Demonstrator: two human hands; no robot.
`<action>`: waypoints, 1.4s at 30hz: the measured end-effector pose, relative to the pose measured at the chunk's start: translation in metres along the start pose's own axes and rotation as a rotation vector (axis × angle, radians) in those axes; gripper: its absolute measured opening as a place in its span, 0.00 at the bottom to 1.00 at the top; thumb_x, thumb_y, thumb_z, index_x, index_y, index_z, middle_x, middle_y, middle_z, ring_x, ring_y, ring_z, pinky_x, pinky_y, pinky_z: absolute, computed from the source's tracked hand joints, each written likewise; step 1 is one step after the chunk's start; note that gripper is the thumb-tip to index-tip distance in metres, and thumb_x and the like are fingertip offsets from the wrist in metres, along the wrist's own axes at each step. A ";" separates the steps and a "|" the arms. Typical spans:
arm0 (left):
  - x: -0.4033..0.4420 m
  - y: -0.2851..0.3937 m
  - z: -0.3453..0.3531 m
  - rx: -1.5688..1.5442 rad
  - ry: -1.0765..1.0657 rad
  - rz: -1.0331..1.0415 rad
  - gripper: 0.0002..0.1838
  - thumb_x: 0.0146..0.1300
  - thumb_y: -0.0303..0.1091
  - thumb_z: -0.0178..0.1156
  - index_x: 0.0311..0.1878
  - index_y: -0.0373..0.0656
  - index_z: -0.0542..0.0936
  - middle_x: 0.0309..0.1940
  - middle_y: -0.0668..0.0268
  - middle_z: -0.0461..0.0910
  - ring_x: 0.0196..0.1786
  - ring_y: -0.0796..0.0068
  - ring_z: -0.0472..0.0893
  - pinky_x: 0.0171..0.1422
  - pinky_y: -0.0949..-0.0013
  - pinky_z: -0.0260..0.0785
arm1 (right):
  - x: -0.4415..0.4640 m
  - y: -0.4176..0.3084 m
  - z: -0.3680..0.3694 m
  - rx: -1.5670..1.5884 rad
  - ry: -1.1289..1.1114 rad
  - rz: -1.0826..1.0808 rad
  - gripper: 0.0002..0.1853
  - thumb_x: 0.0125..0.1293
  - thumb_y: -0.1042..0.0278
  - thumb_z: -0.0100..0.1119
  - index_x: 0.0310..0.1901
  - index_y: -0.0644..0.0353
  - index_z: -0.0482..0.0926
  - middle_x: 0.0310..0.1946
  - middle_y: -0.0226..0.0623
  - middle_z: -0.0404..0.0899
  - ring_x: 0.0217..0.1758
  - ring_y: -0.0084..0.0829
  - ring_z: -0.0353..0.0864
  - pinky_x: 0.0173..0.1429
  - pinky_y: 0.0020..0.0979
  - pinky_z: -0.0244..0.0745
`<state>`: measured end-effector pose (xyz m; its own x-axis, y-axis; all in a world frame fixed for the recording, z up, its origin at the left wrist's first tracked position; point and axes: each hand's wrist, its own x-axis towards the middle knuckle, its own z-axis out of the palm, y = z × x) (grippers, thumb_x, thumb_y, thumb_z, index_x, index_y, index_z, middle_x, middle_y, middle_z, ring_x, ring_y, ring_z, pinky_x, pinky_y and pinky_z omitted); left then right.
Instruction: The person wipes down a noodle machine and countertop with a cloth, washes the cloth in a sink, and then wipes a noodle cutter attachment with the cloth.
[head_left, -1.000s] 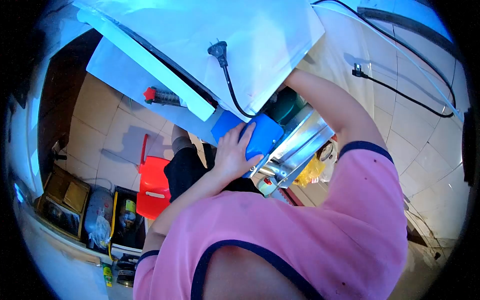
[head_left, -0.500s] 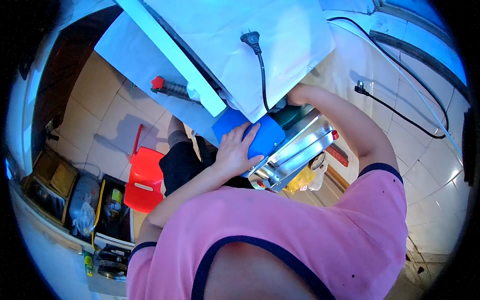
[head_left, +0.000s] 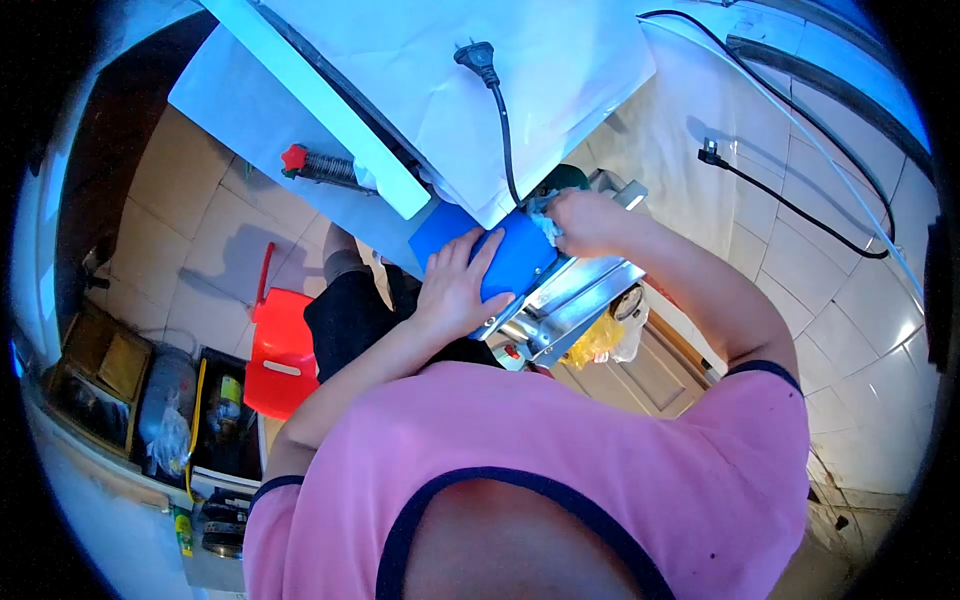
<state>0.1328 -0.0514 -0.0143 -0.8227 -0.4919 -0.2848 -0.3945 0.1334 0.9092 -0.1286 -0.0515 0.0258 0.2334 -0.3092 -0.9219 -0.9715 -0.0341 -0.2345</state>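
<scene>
My left hand (head_left: 455,285) lies on the blue housing (head_left: 518,262) of a machine, with its fingers spread. My right hand (head_left: 588,222) is closed on a crumpled pale cloth (head_left: 543,220), pressed to the right edge of the housing. A dark green rounded part (head_left: 564,179) shows just beyond the cloth. Below the right forearm, the machine's shiny metal body (head_left: 590,290) slopes down to the right. White paper sheeting (head_left: 560,70) covers the surface above the housing, and its corner reaches the blue part.
A black plug (head_left: 476,60) with its cord lies on the paper. Left of it are a spring with a red knob (head_left: 294,158) and a long white bar (head_left: 320,110). A red chair (head_left: 280,355) stands at the left. Another plug (head_left: 712,153) lies at the right.
My right hand has come from behind the green part down onto the blue housing's edge, bringing the cloth into view. The left hand stays on the housing. The whole view has shifted slightly.
</scene>
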 end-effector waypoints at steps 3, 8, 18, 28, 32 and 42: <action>0.002 0.000 0.001 0.014 0.003 0.000 0.47 0.48 0.49 0.69 0.71 0.46 0.60 0.63 0.49 0.64 0.61 0.47 0.67 0.65 0.50 0.58 | 0.004 0.017 -0.011 0.030 0.174 0.056 0.11 0.50 0.71 0.59 0.35 0.66 0.82 0.38 0.53 0.80 0.44 0.49 0.81 0.47 0.45 0.77; 0.000 -0.002 0.004 0.025 0.007 -0.006 0.48 0.48 0.50 0.70 0.72 0.47 0.61 0.63 0.50 0.64 0.61 0.47 0.67 0.66 0.51 0.57 | 0.032 0.045 0.010 0.002 0.234 0.090 0.14 0.52 0.64 0.64 0.38 0.64 0.82 0.41 0.51 0.81 0.49 0.48 0.80 0.49 0.44 0.77; 0.000 0.001 0.002 0.012 -0.007 -0.034 0.47 0.48 0.50 0.70 0.71 0.47 0.61 0.63 0.49 0.64 0.62 0.48 0.66 0.66 0.50 0.57 | 0.030 0.011 0.013 0.080 0.233 0.041 0.16 0.52 0.68 0.61 0.43 0.65 0.81 0.45 0.51 0.81 0.55 0.45 0.78 0.57 0.43 0.74; -0.001 0.001 0.004 0.007 -0.020 -0.035 0.47 0.48 0.50 0.70 0.71 0.47 0.62 0.63 0.49 0.64 0.62 0.47 0.67 0.66 0.50 0.57 | 0.037 0.025 0.024 0.078 0.315 0.077 0.17 0.49 0.68 0.62 0.42 0.66 0.80 0.42 0.52 0.81 0.49 0.48 0.80 0.55 0.42 0.75; -0.001 0.001 0.004 0.024 -0.010 -0.025 0.48 0.48 0.50 0.70 0.71 0.47 0.61 0.62 0.48 0.64 0.61 0.46 0.67 0.65 0.50 0.58 | 0.023 0.053 -0.014 0.007 0.292 0.297 0.17 0.52 0.72 0.59 0.46 0.63 0.79 0.43 0.52 0.81 0.47 0.51 0.81 0.52 0.44 0.76; 0.003 -0.002 0.005 0.039 -0.027 -0.017 0.48 0.48 0.52 0.69 0.72 0.46 0.60 0.63 0.48 0.64 0.62 0.47 0.66 0.66 0.50 0.58 | 0.137 0.113 0.065 0.044 0.280 -0.140 0.24 0.54 0.75 0.55 0.57 0.63 0.75 0.50 0.54 0.79 0.53 0.49 0.79 0.56 0.42 0.75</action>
<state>0.1287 -0.0490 -0.0183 -0.8261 -0.4714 -0.3087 -0.4238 0.1588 0.8917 -0.2039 -0.0358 -0.1469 0.3384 -0.5543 -0.7604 -0.9267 -0.0560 -0.3717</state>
